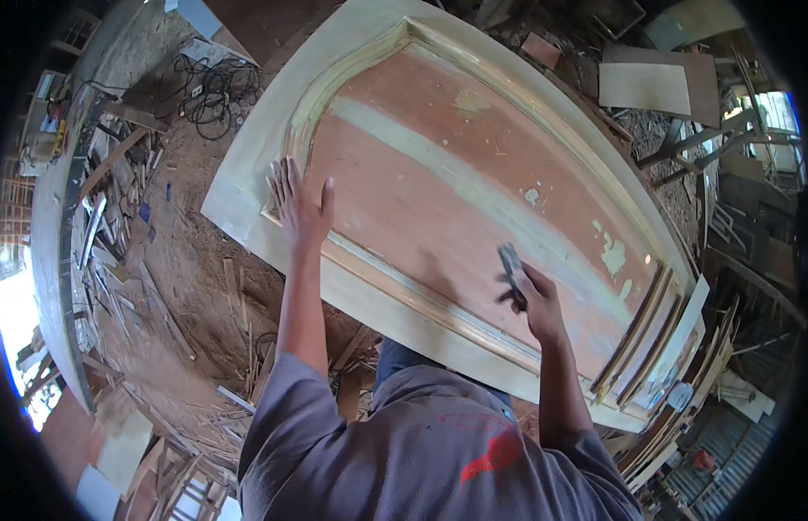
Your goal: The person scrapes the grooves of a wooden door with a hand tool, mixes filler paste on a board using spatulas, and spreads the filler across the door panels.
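Note:
A large wooden door panel with raised moulding lies in front of me. Its reddish-brown face carries a pale filler stripe and several filler patches. My left hand rests on the moulding at the panel's left corner, fingers stretched out, holding nothing. Over the lower right half of the panel, my right hand grips a small dark grey block, which looks like a sanding block; blur hides its exact kind. It seems held above the surface, and a shadow falls to its left.
Wood scraps and offcuts litter the dirt floor at left. A tangled black cable lies at upper left. Flat boards are at upper right, and long strips are stacked beside the panel's right end.

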`<action>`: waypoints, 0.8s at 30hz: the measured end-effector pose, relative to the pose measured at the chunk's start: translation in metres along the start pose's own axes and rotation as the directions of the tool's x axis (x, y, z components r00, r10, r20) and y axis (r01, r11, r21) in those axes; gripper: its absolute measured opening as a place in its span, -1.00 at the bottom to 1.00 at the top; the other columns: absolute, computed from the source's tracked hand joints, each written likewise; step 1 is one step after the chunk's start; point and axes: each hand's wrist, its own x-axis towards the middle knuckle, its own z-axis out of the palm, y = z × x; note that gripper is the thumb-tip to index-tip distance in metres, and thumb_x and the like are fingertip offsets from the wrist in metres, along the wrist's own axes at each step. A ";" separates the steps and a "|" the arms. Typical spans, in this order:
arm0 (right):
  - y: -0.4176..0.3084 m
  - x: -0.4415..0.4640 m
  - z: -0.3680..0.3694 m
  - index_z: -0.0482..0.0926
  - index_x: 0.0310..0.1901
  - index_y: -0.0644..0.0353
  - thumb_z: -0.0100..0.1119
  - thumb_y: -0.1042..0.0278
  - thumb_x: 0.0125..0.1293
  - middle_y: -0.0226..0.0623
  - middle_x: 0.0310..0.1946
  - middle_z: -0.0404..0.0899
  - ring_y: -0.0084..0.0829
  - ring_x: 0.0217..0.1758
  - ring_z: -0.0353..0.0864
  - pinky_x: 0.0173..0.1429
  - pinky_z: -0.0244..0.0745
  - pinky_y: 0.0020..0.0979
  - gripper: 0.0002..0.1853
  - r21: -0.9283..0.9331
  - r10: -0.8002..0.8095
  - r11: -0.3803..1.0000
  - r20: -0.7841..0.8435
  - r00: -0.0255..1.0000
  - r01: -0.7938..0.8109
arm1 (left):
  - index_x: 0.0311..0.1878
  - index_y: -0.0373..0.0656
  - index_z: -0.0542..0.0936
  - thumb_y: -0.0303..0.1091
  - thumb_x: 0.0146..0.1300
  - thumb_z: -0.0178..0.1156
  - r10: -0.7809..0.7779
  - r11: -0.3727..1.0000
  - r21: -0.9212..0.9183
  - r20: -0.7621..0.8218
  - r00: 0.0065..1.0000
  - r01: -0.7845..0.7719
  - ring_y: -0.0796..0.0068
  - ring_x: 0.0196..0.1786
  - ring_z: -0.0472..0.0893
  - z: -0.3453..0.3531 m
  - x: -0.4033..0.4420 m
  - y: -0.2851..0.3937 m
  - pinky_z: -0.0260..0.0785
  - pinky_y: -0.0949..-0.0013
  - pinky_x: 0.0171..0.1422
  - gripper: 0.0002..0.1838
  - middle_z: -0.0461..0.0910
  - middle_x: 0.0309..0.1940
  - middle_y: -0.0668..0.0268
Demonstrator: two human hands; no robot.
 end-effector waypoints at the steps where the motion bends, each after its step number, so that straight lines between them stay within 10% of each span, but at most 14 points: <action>1: -0.006 0.027 0.014 0.63 0.37 0.23 0.30 0.28 0.53 -0.25 0.01 0.75 -0.48 -0.12 0.73 -0.16 0.58 -0.44 -0.55 -0.161 -0.122 0.979 0.034 0.992 0.126 | 0.65 -0.42 0.14 0.16 0.46 0.25 0.033 0.999 -0.031 0.001 0.999 -0.033 -0.26 0.73 0.08 0.002 -0.007 -0.008 -0.16 -0.23 0.81 0.00 0.18 0.62 -0.29; 4: -0.029 0.117 0.076 0.67 0.31 0.21 0.44 0.26 0.39 -0.05 0.02 0.77 -0.22 -0.02 0.80 -0.02 0.66 -0.22 -0.51 -0.619 -0.498 0.648 0.097 0.862 0.444 | 0.65 -0.41 0.16 0.18 0.41 0.29 0.085 0.994 -0.073 0.000 0.996 -0.085 -0.29 0.73 0.07 0.004 -0.020 -0.025 -0.19 -0.28 0.80 0.02 0.16 0.64 -0.28; 9: -0.082 0.240 0.204 0.75 0.16 0.12 0.44 0.31 0.28 0.08 -0.09 0.75 0.10 -0.05 0.76 0.07 0.69 -0.02 -0.59 -0.677 -0.745 0.309 0.264 0.613 0.668 | 0.67 -0.36 0.14 0.15 0.34 0.36 -0.030 0.995 -0.089 0.018 0.999 0.032 -0.24 0.75 0.03 0.004 -0.022 -0.014 -0.25 -0.28 0.81 0.07 0.12 0.68 -0.19; 18: -0.176 0.322 0.333 0.79 -0.03 0.17 0.30 0.23 0.32 0.19 -0.04 0.77 0.09 0.02 0.81 0.04 0.72 0.04 -0.71 -0.881 -0.619 0.187 0.239 0.748 0.435 | 0.62 -0.31 0.24 -0.10 0.17 0.39 -0.075 0.976 -0.195 0.099 0.992 0.093 -0.27 0.73 0.08 -0.007 -0.009 -0.021 -0.18 -0.29 0.80 -0.01 0.16 0.66 -0.17; 24: -0.205 0.296 0.355 0.79 0.01 0.22 0.18 0.26 0.28 0.21 -0.03 0.75 0.13 0.13 0.76 0.24 0.64 0.01 -0.64 -0.871 -0.218 -0.063 0.488 0.845 0.486 | 0.60 -0.29 0.30 -0.21 0.11 0.35 -0.118 0.954 -0.265 0.092 0.989 0.139 -0.25 0.73 0.09 -0.005 -0.009 -0.026 -0.17 -0.28 0.80 -0.05 0.22 0.64 -0.15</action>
